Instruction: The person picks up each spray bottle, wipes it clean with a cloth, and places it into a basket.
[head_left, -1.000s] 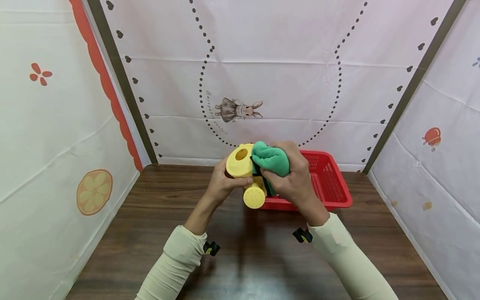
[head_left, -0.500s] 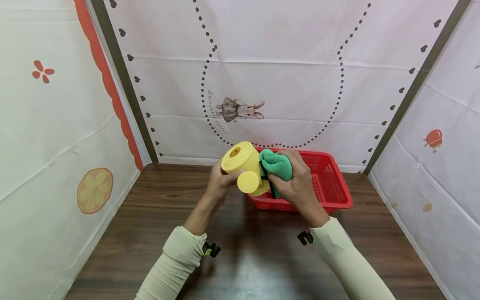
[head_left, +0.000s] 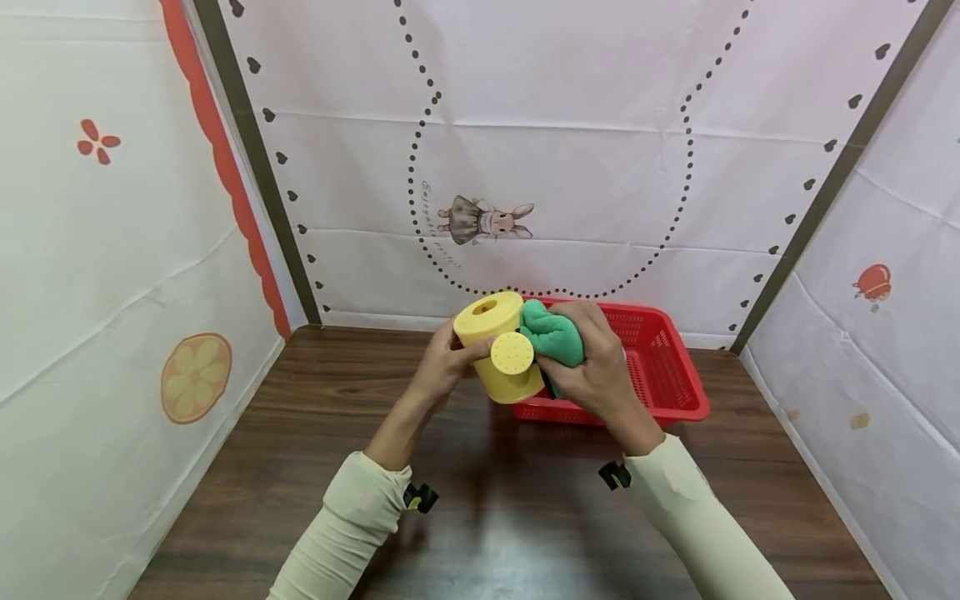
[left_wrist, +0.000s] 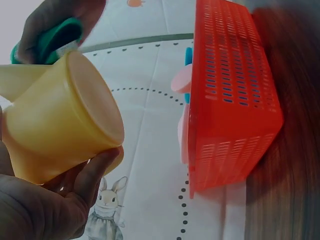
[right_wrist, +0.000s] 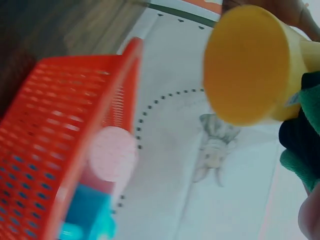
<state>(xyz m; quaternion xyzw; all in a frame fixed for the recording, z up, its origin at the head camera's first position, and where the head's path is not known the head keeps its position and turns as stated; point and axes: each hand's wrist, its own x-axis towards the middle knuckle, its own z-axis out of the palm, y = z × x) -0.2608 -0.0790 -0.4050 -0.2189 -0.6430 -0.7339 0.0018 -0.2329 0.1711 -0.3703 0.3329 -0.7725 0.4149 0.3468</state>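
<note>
My left hand [head_left: 442, 364] grips a yellow toy watering can [head_left: 504, 381] from its left side, above the table. The can is tilted, its top hole toward the head camera and its round sprinkler head [head_left: 512, 353] facing me. In the left wrist view the can's flat base [left_wrist: 97, 97] shows, with the fingers curled under it. My right hand [head_left: 597, 364] holds a bunched green cloth [head_left: 553, 335] with a dark edge, close against the can's right side. Whether the cloth presses on the can is hard to tell.
Behind and right of the hands, a red perforated basket [head_left: 678, 379] stands on the dark wooden table [head_left: 352, 367]. Pink [right_wrist: 112, 152] and blue [right_wrist: 87, 210] items lie inside it. Patterned white sheets [head_left: 570, 183] wall in the back and both sides.
The watering can has turned in my left hand, its sprinkler head shifting left and then back right as more of its body came into view. The cloth has stayed beside it in my right hand.
</note>
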